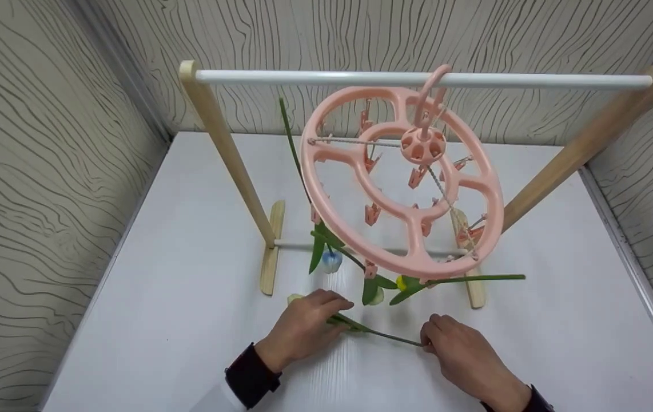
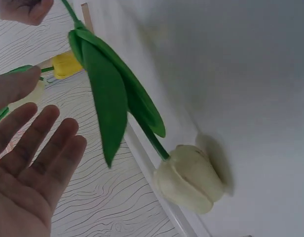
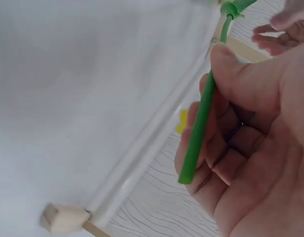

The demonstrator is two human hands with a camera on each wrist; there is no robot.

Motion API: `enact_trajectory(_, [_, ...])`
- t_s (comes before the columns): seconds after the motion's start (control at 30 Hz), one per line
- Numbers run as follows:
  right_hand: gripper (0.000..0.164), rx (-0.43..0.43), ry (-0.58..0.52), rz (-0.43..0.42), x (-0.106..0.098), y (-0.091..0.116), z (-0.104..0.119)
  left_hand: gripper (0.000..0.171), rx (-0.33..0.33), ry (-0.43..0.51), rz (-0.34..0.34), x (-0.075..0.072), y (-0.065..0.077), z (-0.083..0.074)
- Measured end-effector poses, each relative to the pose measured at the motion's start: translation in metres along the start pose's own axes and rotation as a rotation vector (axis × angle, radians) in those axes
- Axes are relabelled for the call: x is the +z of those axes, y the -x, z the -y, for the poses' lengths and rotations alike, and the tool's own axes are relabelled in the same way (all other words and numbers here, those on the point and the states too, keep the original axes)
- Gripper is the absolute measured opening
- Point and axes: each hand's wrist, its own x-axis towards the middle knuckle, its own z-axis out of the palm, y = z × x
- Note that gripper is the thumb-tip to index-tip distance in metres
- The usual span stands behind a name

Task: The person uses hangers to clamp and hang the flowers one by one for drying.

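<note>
My right hand (image 1: 466,355) pinches the green stem (image 3: 199,128) of an artificial white tulip (image 2: 189,177) between thumb and fingers, near the stem's cut end. The tulip slants low over the white tabletop, bloom to the left and downward. Beside its green leaves (image 2: 105,94) is my left hand (image 1: 306,323), palm showing and fingers loosely extended, holding nothing. In the head view this hand hides most of the bloom. Above both hands hangs a pink round clip hanger (image 1: 416,237), with a blue tulip (image 1: 331,261), another white tulip (image 1: 377,296) and a yellow tulip (image 1: 401,282) along its near rim.
A white rail (image 1: 315,78) carries the hanger by its hook. Wooden posts support it, a left post (image 1: 226,151) and a right post (image 1: 578,160), on wooden feet. Several pink clips dangle under the rings. Patterned panels surround the white table (image 1: 160,320).
</note>
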Motion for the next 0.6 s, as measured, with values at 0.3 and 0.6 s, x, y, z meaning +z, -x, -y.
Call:
enact_trajectory(0.3, [0.025, 0.053, 0.065, 0.050, -0.025, -0.005, 0.007, 0.016, 0.068, -0.133, 0.047, 0.011, -0.002, -0.002])
enact_trajectory(0.6, [0.028, -0.016, 0.128, -0.047, -0.031, -0.005, 0.010, 0.008, 0.061, -0.120, 0.062, 0.013, -0.004, -0.006])
